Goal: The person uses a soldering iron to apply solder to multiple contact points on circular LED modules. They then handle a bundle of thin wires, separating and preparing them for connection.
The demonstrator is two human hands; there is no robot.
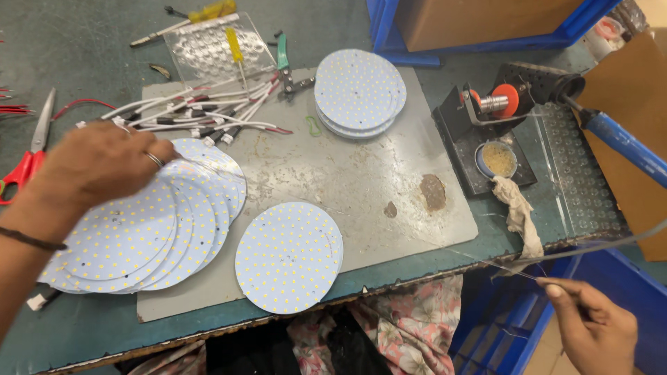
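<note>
- Red-handled scissors [28, 156] lie at the worktop's [83, 42] far left.
- The left hand [104, 163] rests on a fanned pile of round white LED boards [149, 236], fingers loosely together, curved down.
- One round white LED board [288, 257] lies alone, near the front edge.
- A stack of round boards [359, 92] sits further back.
- The right hand [594, 326] has its fingers pinching a thin solder wire [590, 250], off the worktop's right end.

Left hand [104, 163] touching fanned LED discs [149, 232].

I'm noting white round boards [146, 232] dotted yellow, red-handled scissors [24, 163] at the worktop's [83, 48] left edge, blue-handled soldering iron [625, 142], grey mat [347, 173], white wires [201, 111].
</note>
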